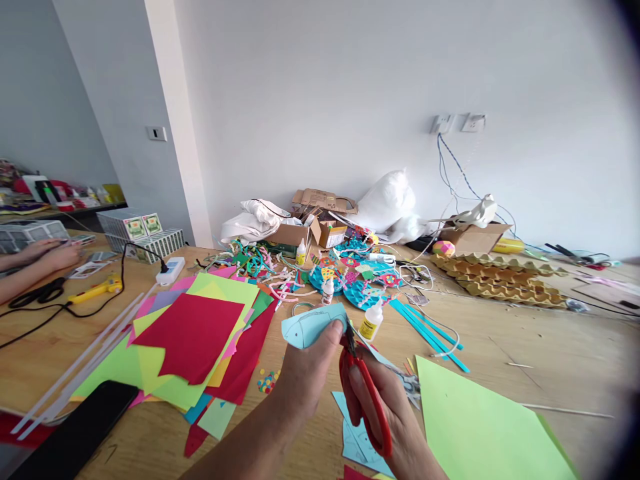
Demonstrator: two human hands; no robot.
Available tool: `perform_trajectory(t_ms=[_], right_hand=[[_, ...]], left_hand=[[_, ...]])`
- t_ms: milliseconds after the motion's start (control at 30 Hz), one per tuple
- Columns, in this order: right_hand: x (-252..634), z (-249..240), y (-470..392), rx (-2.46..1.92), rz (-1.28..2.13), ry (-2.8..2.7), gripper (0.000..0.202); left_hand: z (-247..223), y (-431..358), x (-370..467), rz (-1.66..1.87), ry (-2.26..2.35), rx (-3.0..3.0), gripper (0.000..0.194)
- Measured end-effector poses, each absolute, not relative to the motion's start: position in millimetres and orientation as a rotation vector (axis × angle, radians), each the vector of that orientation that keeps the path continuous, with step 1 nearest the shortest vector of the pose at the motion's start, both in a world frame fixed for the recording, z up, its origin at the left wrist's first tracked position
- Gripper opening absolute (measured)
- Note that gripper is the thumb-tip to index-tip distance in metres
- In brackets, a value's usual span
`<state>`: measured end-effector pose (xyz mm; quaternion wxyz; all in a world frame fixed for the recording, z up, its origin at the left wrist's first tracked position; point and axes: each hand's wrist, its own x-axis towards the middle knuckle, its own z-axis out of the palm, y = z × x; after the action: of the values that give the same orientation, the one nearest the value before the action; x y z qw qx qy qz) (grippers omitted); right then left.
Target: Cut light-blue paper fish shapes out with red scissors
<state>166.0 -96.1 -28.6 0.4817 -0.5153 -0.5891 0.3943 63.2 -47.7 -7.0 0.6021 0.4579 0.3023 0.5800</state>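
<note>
While the left hand [310, 363] is pinching the light-blue paper fish shape [313, 325] between thumb and fingers, the right hand [385, 413] is gripping red-handled scissors [363, 383], blades pointing up and away into the paper's right edge. That cutout is hovering just left of the white glue bottle [371, 321], its long axis running left to right. Left of the bottle, stacked coloured paper sheets [195, 340] are lying on the wooden table [525, 347].

Bare forearms, no sleeves, no rings.
</note>
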Motion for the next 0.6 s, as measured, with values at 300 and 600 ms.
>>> perform_trajectory(t_ms=[300, 600], right_hand=[[161, -29, -93, -1.244, 0.961, -1.37, 0.056], [163, -39, -92, -1.244, 0.959, -1.353, 0.053]], left_hand=[[-5, -44, 59, 1.327, 0.649, 1.155, 0.013], [2, -42, 52, 1.261, 0.654, 1.216, 0.015]])
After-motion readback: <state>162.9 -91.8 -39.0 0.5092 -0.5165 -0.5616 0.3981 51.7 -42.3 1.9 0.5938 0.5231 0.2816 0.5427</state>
